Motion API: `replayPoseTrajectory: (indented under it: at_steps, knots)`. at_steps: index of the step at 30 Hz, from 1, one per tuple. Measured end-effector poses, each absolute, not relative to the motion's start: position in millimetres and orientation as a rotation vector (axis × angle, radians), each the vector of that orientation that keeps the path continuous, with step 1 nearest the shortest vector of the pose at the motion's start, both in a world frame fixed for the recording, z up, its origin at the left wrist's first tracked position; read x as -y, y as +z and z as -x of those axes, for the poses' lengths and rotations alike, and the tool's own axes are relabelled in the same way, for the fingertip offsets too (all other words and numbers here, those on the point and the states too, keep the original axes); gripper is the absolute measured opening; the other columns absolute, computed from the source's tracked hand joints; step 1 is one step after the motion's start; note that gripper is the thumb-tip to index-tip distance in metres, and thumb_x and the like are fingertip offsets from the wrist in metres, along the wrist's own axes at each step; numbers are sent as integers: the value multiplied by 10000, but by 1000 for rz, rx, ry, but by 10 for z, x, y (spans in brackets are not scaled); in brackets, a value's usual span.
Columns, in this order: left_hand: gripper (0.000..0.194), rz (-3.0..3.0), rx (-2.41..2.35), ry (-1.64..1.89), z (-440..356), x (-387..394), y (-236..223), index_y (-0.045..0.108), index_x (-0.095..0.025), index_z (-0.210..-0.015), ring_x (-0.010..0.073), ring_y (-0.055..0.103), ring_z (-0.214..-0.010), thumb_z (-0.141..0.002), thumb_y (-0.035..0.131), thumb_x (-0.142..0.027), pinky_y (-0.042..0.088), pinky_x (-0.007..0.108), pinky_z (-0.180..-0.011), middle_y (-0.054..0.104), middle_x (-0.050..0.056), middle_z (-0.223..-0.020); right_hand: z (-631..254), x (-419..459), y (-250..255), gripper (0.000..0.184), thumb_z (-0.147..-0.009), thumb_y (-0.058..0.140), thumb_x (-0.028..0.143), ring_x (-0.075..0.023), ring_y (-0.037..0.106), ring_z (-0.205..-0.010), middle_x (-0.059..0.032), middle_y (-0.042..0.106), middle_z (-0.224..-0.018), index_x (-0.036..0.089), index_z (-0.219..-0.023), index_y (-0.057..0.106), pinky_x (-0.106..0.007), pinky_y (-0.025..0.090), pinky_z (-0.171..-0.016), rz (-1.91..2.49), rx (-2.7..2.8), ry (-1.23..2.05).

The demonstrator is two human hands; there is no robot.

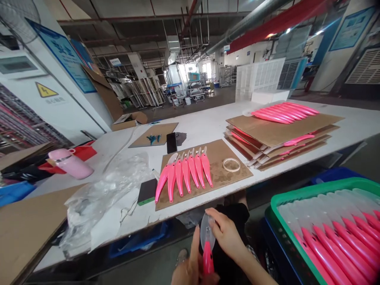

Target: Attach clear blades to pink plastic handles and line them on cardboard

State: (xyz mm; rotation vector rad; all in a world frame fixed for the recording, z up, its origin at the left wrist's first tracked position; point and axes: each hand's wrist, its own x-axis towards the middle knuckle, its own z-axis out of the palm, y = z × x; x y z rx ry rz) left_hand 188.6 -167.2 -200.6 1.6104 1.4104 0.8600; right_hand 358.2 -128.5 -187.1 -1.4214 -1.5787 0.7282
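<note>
I hold one pink-handled knife [207, 249] with a pale blade low in front of me, below the table edge. My left hand [190, 269] grips its pink handle from the lower left. My right hand [227, 233] is closed on the pale blade from the right. On a cardboard sheet [225, 174] on the white table [202, 126] lie several pink knives [185, 174] in a fanned row, with a roll of clear tape [231, 164] beside them.
A green crate [276, 206] of pink knives stands at my lower right. Stacked cardboard sheets [279, 134] with more knives sit at the right. Crumpled clear plastic [101, 194], a pink bottle [69, 162], a black phone [171, 142] and a dark pad [147, 192] lie at the left.
</note>
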Motion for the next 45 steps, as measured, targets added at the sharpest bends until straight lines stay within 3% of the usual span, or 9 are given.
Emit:
replayPoseTrajectory:
  at_steps: [2,5,12,19,28,33,36,42,45]
  knots:
    - [770,-1709,-1427,846,-1910,1520,-1823,404,-164,-1415,221,582,-535,-694,627,-315,512,336,-566,616,-9,-614,-3596,1302,-1882,429,-848,395,221,-246,576,-1180,-111,654,-1218,153,-1193,640,-442,451,-1022,1425,1611,706]
    - [659,-1707,-1290,803,-2024,1334,-1606,352,-128,-1435,194,588,-693,-810,517,-260,504,308,-713,633,28,-826,-3620,1373,-1923,432,-864,366,242,-249,611,-1130,-114,668,-1193,155,-1180,647,-432,490,-978,1427,1656,650]
    - [702,-1804,-1032,630,-2245,1171,-1651,449,-221,-1376,138,517,-706,-692,520,-83,466,241,-696,616,24,-980,-3867,1500,-2171,420,-880,357,280,-237,656,-1039,-94,685,-1147,195,-1206,607,-405,562,-875,1490,1757,510]
    - [740,-1617,-1026,659,-2311,1171,-1702,389,-214,-1411,110,490,-580,-701,562,-95,417,212,-596,579,-42,-730,-4012,1512,-2217,293,-817,469,395,-312,620,-1104,-77,653,-1219,286,-958,701,-521,518,-920,1551,1778,581]
    - [561,-1456,-1134,1016,-2375,1322,-1839,446,-165,-1338,139,573,-716,-785,537,-128,459,266,-748,631,-15,-777,-3872,1470,-1890,221,-818,468,163,-278,582,-1159,-123,641,-1228,203,-798,685,-443,484,-951,1625,1815,639]
    - [151,-1525,-1096,1054,-2273,1265,-1813,675,-214,-942,168,576,-864,-827,585,-253,465,261,-738,567,45,-1032,-3837,1476,-1836,191,-790,522,90,-253,590,-1133,-107,646,-1219,191,-784,684,-403,454,-970,1628,1707,708]
    - [129,-1584,-1081,1041,-2211,1246,-1772,670,-213,-770,166,568,-837,-844,581,-271,448,256,-734,565,24,-927,-3827,1478,-1823,197,-773,539,65,-239,589,-1132,-99,649,-1216,194,-775,688,-386,440,-974,1620,1659,749]
    - [167,-1660,-1075,828,-2158,1243,-1756,716,-221,-839,164,564,-772,-858,554,-257,417,262,-730,596,-2,-785,-3817,1475,-1772,191,-780,547,73,-240,571,-1158,-103,664,-1185,195,-774,694,-383,423,-979,1613,1628,775]
    - [323,-1625,-1088,723,-2161,1213,-1759,665,-227,-1137,153,540,-724,-829,570,-248,411,258,-706,580,-20,-756,-3812,1477,-1770,194,-769,546,59,-236,576,-1150,-104,662,-1188,191,-763,689,-370,430,-966,1605,1617,770]
